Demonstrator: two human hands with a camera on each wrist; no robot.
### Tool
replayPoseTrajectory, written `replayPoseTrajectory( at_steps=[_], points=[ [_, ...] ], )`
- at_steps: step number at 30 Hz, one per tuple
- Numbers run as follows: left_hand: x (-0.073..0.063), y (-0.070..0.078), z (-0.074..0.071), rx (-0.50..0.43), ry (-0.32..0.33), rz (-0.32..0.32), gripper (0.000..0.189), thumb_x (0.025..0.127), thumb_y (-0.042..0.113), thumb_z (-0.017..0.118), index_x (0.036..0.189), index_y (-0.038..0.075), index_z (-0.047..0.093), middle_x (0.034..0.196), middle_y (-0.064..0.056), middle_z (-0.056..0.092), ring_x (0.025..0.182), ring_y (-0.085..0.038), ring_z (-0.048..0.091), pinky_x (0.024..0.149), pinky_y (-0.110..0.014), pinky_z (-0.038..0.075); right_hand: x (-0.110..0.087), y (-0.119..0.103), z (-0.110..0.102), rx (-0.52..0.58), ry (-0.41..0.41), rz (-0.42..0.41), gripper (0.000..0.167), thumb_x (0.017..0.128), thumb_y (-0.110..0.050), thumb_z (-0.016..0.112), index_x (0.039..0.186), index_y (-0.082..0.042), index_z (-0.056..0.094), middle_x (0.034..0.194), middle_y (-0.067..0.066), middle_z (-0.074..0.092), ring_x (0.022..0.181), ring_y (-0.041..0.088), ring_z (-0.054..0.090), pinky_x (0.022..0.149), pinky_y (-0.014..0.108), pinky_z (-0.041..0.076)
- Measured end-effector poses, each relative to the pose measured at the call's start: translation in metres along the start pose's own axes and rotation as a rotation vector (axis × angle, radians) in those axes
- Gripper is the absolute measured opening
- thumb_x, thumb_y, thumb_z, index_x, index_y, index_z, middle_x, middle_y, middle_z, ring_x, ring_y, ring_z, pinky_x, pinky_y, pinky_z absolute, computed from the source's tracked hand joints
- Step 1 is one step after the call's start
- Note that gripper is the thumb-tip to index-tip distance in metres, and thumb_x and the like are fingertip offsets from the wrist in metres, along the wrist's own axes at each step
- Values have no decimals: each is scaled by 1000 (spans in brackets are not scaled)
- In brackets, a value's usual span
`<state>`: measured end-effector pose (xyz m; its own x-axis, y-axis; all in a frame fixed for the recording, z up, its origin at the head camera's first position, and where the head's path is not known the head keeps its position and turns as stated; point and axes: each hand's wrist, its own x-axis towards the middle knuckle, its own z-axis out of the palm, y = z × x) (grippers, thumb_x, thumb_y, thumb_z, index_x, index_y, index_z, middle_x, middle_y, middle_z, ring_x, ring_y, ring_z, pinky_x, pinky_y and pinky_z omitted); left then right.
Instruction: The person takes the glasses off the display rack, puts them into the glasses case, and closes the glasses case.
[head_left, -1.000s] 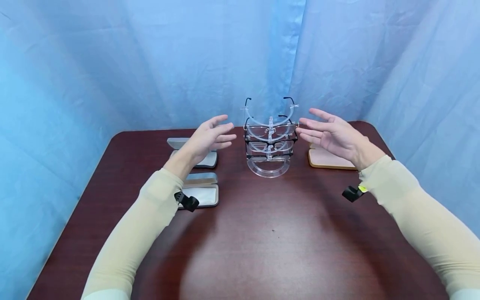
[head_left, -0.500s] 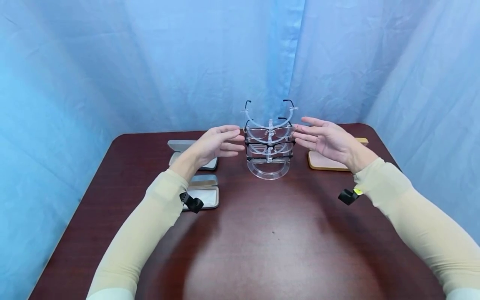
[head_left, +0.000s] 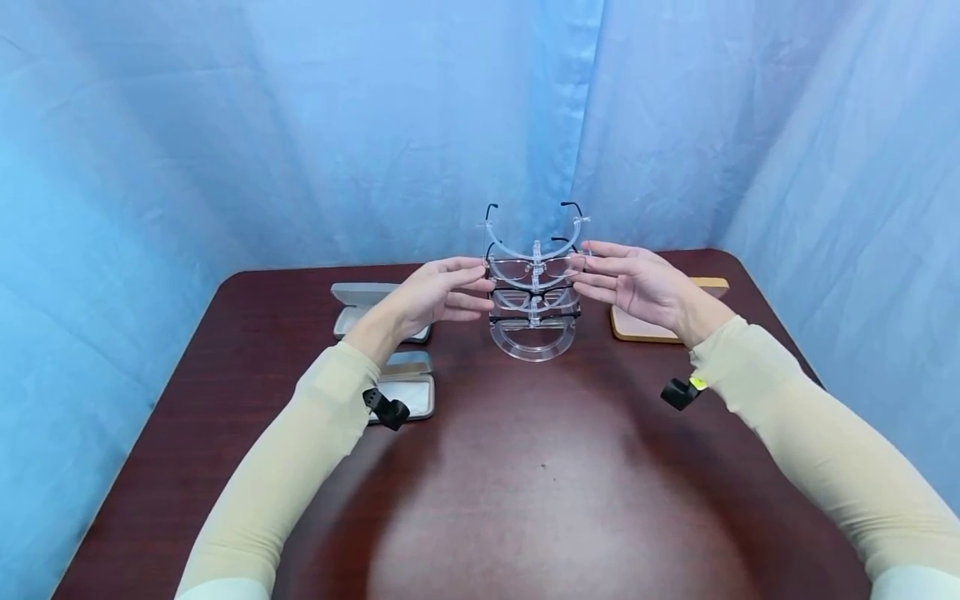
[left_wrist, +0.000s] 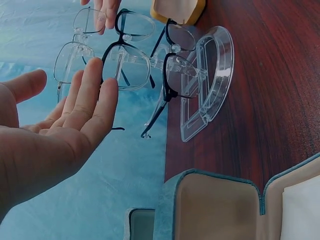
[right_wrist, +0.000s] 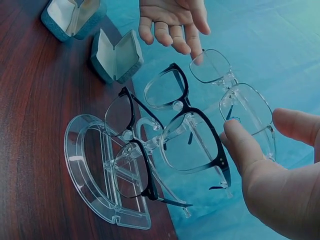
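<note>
A clear display stand [right_wrist: 75, 155] near the table's back holds several pairs of glasses one above another. Thin-rimmed glasses [head_left: 513, 268] sit over black-framed glasses [right_wrist: 186, 102], with another dark-framed pair [right_wrist: 129, 135] lowest. My left hand [head_left: 431, 292] is at the left end of the thin-rimmed pair, fingers extended and thumb apart. On the other side, my right hand [head_left: 645, 287] has its thumb and forefinger on either side of that pair's right end, with a gap between them in the right wrist view. Neither hand grips anything.
Two open glasses cases stand left of the stand: a grey case [head_left: 360, 292] farther back and another lined case [head_left: 411, 393] nearer. An open yellow case [head_left: 633, 327] lies behind my right wrist. Blue curtains [head_left: 375, 125] surround the brown table [head_left: 525, 500].
Both hands have come inward toward the stand from either side, until their fingertips reach the ends of the thin-rimmed glasses. The glasses and cases stay in place.
</note>
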<state>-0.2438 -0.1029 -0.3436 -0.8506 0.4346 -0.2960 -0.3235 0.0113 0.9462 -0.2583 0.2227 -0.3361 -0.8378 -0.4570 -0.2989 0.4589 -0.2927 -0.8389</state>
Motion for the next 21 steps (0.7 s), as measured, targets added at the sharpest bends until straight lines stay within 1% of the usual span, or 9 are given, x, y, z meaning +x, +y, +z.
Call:
replayPoseTrajectory(
  at_steps=[4,10,16,21],
  points=[
    [2,-1,1,-6,-4,1,48,106,24,56,151,8,46,142,-21,57,115,-34,67,99,-46,53,1,3,0,9,5,2,73,103,-4,58,163,-12,18,163,16,31,141,29,44,108,40,43],
    [6,-2,2,-5,-20,-2,48,106,26,58,149,7,47,136,-15,63,114,-33,67,98,-45,54,-1,3,-3,9,7,-10,73,102,-4,58,163,-10,18,160,15,36,140,29,46,109,40,42],
    [7,-2,3,-12,-27,2,47,107,25,56,149,6,46,144,-22,55,116,-34,67,102,-48,51,-2,2,-3,12,-7,-12,72,102,-4,59,163,-10,21,162,16,33,134,28,53,109,40,41],
    [9,0,4,-16,-31,3,45,109,22,50,149,3,45,147,-25,50,116,-34,66,105,-50,48,-1,1,-3,8,-1,-16,68,103,-6,59,161,-9,25,158,15,41,134,29,54,109,40,42]
  ],
)
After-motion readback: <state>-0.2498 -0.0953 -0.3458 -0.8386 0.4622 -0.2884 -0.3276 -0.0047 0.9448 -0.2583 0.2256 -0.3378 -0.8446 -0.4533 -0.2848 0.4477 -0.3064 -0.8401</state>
